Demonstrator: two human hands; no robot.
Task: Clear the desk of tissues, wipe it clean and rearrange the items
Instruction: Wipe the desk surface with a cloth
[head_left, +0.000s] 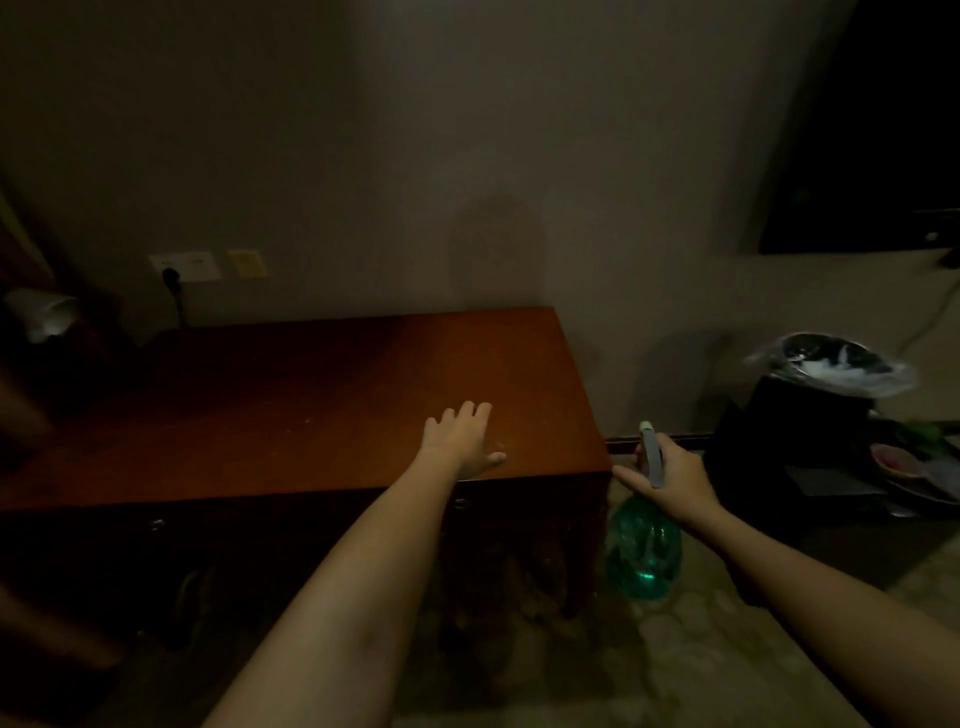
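A reddish-brown wooden desk (291, 410) stands against the wall in dim light, its top bare. My left hand (462, 439) lies flat on the desk near the front right corner, fingers straight and spread. My right hand (670, 475) grips the grey head of a green spray bottle (644, 556), held just off the desk's right end, above the floor. No tissue shows on the desk top.
A bin lined with a plastic bag (831, 364) stands on a dark stand to the right, white scraps inside. Dishes (904, 462) lie low at the far right. A wall socket with a plug (182, 267) sits behind the desk. Something white (44, 314) hangs at the left.
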